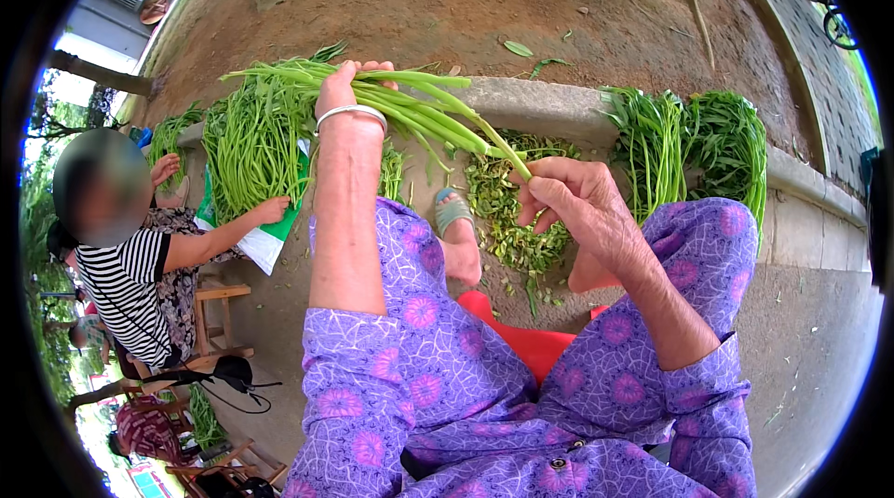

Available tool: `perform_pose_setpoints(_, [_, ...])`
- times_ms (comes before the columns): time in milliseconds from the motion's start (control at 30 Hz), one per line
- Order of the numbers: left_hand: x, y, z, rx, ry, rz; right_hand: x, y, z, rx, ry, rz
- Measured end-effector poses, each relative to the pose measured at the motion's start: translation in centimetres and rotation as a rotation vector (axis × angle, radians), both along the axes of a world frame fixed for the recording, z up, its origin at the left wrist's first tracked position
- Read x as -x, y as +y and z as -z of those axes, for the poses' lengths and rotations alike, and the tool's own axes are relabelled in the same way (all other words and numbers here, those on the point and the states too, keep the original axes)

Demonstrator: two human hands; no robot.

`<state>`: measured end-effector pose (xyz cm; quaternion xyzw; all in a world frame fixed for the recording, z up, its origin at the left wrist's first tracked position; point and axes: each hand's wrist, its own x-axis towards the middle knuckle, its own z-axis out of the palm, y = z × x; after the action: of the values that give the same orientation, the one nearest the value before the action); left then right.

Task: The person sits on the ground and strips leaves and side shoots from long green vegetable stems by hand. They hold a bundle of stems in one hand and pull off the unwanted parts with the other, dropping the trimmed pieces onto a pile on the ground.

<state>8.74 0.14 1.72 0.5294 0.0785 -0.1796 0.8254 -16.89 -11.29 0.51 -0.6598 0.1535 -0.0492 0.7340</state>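
My left hand (346,87) grips a loose bunch of water spinach stems (412,103), with the cut ends pointing right and thinner parts trailing left. Between thumb and fingers, my right hand (576,201) pinches the end of one thicker stem (513,157) that slants out of the bunch. Below the hands, a pile of picked leaves and stem scraps (510,219) lies on the ground between my feet. Left of my left hand, a big heap of water spinach (255,142) spreads over a green and white sack (269,240).
Two leafy bundles (656,149) (730,142) lean at the low stone kerb (538,103) on the right. A person in a striped shirt (126,281) sits on a wooden stool (220,306) at left, one hand at the heap. Something red (531,344) shows between my legs.
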Motion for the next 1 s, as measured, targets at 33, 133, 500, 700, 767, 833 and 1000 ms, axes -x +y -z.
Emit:
perform_pose_setpoints(33, [-0.2, 0.1, 0.0, 0.024, 0.016, 0.005, 0.0, -0.1, -0.2, -0.035, 0.021, -0.015])
perform_pose_setpoints(133, [-0.5, 0.3, 0.2, 0.071, 0.049, 0.022, 0.1, -0.3, -0.5, -0.11, 0.07, -0.053])
perform_pose_setpoints(500, [1.0, -0.7, -1.0, -0.039, -0.022, -0.037, 0.3, -0.3, -0.3, -0.146, 0.114, -0.082])
perform_pose_setpoints(700, [1.0, -0.7, -0.9, -0.044, -0.019, -0.044, 0.4, -0.3, -0.2, 0.024, 0.115, 0.014])
perform_pose_setpoints(767, [0.5, -0.4, -0.8, -0.005, 0.014, -0.075, 0.3, 0.2, -0.8, 0.118, 0.119, 0.045])
perform_pose_setpoints(833, [0.4, -0.5, -0.7, 0.014, 0.029, -0.086, 0.4, 0.2, -0.7, 0.252, 0.095, 0.092])
perform_pose_setpoints(1000, [0.2, -0.4, -0.5, 0.009, 0.03, -0.081, 0.3, 0.6, -0.3, 0.524, 0.015, 0.2])
